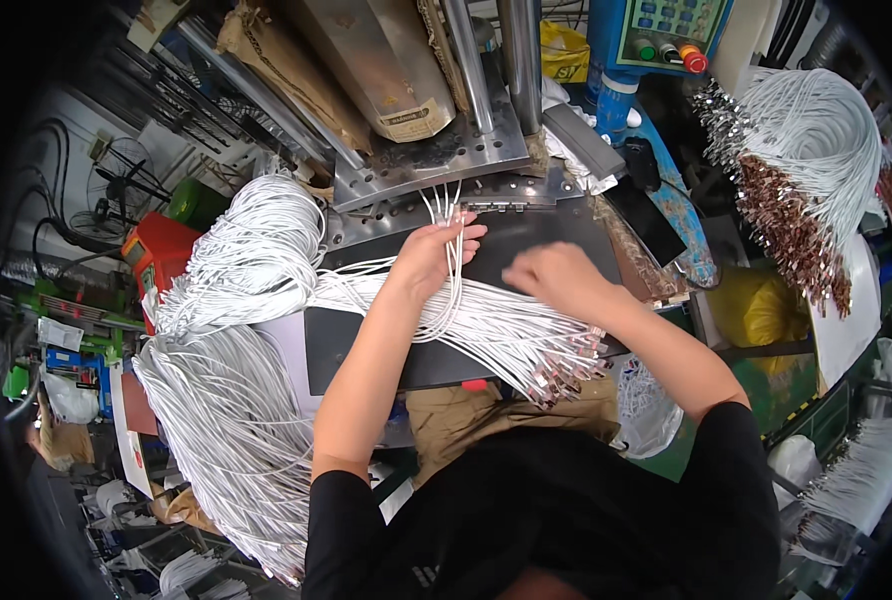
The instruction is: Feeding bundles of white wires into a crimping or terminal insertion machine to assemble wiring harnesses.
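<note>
My left hand [430,258] is closed around a few white cables [453,275], which run upward to the metal mold plate [436,160] of the press. Their lower part loops down over a large bundle of white cables [506,325] lying across the black work plate [356,350]. Small metal and brownish ends [566,370] finish the bundle at its right. Above that bundle, to the right, hovers my right hand [561,280] with its fingers curled inward. Motion smears its fingertips, so whether it holds anything cannot be told.
Coiled white cables [256,240] and a hanging cable bundle [226,430] crowd the left side. At upper right are a blue control box [666,35] with buttons, a dark phone [646,220] and another cable coil [816,130]. Steel columns [523,60] rise behind the plate.
</note>
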The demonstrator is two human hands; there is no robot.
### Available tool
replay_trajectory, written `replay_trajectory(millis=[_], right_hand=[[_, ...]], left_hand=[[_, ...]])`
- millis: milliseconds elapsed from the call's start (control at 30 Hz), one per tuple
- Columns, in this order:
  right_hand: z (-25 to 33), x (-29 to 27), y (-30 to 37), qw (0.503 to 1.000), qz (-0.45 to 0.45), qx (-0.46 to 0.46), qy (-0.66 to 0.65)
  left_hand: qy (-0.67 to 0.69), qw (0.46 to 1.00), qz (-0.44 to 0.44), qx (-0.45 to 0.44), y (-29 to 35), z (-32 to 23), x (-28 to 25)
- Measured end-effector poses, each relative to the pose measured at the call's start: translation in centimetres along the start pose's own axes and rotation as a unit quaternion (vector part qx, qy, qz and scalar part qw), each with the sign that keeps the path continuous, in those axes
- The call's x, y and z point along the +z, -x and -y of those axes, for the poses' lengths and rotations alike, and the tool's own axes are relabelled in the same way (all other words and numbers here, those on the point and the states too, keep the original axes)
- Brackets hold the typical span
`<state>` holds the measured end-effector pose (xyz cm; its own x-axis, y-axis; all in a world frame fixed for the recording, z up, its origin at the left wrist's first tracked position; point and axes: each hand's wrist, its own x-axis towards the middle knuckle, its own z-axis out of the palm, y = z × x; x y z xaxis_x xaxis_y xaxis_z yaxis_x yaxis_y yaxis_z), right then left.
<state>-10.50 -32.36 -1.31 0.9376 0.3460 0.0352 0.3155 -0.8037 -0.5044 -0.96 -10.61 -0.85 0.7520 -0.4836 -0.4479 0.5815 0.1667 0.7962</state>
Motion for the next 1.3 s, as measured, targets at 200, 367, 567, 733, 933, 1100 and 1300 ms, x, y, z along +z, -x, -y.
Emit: replay_trajectory(millis=[200,367,567,733,933,1100,1300], right_hand=[[-4.9,1.9,-4.6,0.925,-0.290,-0.085,0.231],[-4.2,2.0,-4.4,0.951,-0.244,-0.139,0.131],[-4.0,1.4,-5.3,0.845,-0.062,0.218,-0.485],[-4.1,2.7,-5.0,0.842,-0.111,0.213,-0.483],[-3.8,4.1,-4.9,0.901,-0.177,0.147,-0.367],[-5.1,2.5,-4.6,0.883,-0.140,0.155,-0.421],[-4.9,3.1,-4.4,0.898,-0.076,0.112,-0.419]], left_hand=[[-0.052,0.999,0.003,0.014,-1.1,2.1,-0.7],[-0.100,0.994,0.023,0.029,-1.1,2.8,-1.0],[-0.204,0.978,0.045,0.016,-0.8,2.4,0.1],[-0.233,0.971,0.058,0.008,-1.1,2.7,0.8],[-0.189,0.980,0.062,0.012,-0.7,3.1,1.6],[-0.175,0.983,0.051,0.001,-1.6,2.8,0.0],[-0.247,0.967,0.058,0.000,-1.5,3.0,0.8]])
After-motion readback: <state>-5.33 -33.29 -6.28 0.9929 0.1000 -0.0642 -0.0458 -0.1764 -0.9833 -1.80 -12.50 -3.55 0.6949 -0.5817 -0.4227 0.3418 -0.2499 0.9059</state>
